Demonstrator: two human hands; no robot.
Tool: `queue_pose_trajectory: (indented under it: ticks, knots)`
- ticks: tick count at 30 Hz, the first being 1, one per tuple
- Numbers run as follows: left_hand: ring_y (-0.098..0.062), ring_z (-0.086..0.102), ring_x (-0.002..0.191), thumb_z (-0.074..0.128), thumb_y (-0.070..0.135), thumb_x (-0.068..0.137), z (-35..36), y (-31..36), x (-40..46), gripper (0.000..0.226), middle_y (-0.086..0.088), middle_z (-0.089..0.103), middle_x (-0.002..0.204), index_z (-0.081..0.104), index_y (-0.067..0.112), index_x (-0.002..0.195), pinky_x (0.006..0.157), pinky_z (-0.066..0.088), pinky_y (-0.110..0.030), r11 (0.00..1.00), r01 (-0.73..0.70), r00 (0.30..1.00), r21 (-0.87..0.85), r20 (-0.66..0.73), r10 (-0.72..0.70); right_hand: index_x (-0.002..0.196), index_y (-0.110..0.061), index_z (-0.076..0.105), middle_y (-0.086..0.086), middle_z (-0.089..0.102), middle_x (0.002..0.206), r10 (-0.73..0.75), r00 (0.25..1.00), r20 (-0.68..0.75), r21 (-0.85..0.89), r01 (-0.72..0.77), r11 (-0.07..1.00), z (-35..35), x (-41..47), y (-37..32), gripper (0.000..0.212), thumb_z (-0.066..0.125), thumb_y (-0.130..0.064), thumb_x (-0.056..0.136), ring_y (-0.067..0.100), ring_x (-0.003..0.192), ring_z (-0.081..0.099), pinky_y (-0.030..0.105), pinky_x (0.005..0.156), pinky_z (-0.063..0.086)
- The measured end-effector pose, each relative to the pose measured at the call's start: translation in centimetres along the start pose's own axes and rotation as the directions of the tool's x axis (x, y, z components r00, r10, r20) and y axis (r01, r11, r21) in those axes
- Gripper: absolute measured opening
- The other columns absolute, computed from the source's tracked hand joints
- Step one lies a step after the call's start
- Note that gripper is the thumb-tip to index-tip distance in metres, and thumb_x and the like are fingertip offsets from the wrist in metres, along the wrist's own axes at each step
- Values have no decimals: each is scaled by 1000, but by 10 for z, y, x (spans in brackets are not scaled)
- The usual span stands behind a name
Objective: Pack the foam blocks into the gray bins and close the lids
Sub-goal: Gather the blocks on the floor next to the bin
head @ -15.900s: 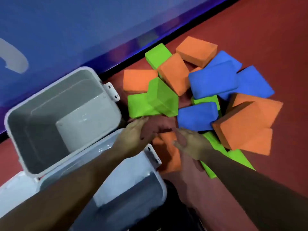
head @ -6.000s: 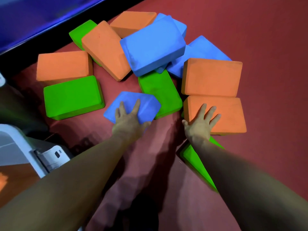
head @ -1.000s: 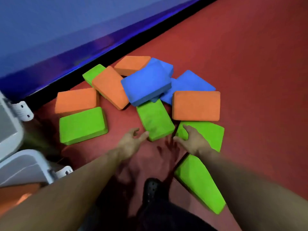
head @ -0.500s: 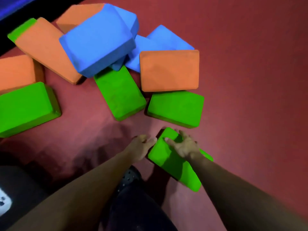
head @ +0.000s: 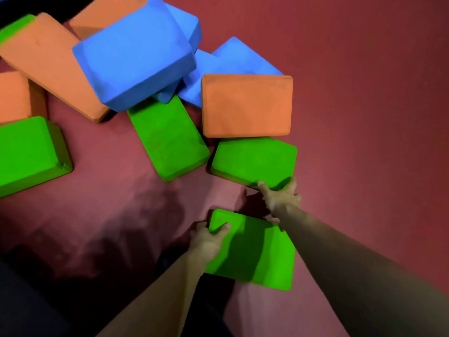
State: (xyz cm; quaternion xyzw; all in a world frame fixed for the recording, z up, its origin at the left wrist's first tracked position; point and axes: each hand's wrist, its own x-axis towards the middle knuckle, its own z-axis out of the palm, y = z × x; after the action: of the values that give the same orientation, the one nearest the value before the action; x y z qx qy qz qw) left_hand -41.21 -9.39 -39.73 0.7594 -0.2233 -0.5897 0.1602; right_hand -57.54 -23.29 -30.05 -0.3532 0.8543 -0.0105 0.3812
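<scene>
Foam blocks in green, orange and blue lie in a loose pile on the red floor. My left hand grips the far left corner of the nearest green block, thumb on its top face. My right hand grips the near edge of a second green block just beyond it, fingers curled over the edge. A third green block lies to the left of that one. An orange block sits behind the second green block. A large blue block is propped on top of the pile. No gray bin is in view.
More blocks lie at the left: a green block, a long orange block and another orange block at the frame edge. Blue blocks sit at the back. Bare red floor stretches to the right. My dark trouser leg fills the bottom left.
My right hand left the nearest green block and reached forward onto the second green block. My left hand took hold of the nearest block's corner. That block now lies squarer to me.
</scene>
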Motion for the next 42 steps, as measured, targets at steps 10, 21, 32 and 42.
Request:
queue_pose_trajectory:
  ticks: [10,21,32,42]
  knots:
    - [-13,74,86,79,60,76,-42,59,-41,49,4,78,89,77,15,96,70,55,-22,990,-77,993,-121,81,87,161,-26,2,8,37,161,-190,981,-31,-131,184,974,-17,24,2,113,53,-83,77,36,139,48,50,112,41]
    - [-16,76,85,80,55,75,-100,79,-33,55,-2,79,92,76,9,104,86,60,-37,992,-111,990,-57,79,115,150,11,19,26,39,154,144,989,-33,266,-130,955,6,38,-15,118,70,-68,80,40,141,42,46,113,37]
    - [-14,68,95,78,62,72,-117,108,-68,61,4,73,105,70,14,108,88,51,-30,968,-231,971,97,-42,236,113,-5,60,13,71,109,69,998,-15,614,-45,788,-16,7,-11,127,80,-87,18,33,101,69,52,92,57]
    - [-13,71,98,79,83,48,-190,147,-165,105,5,75,109,62,15,126,88,56,-32,878,-357,911,318,-88,402,133,1,40,25,56,138,-77,991,-107,394,113,912,-73,-117,-57,90,66,-69,83,40,129,55,44,106,44]
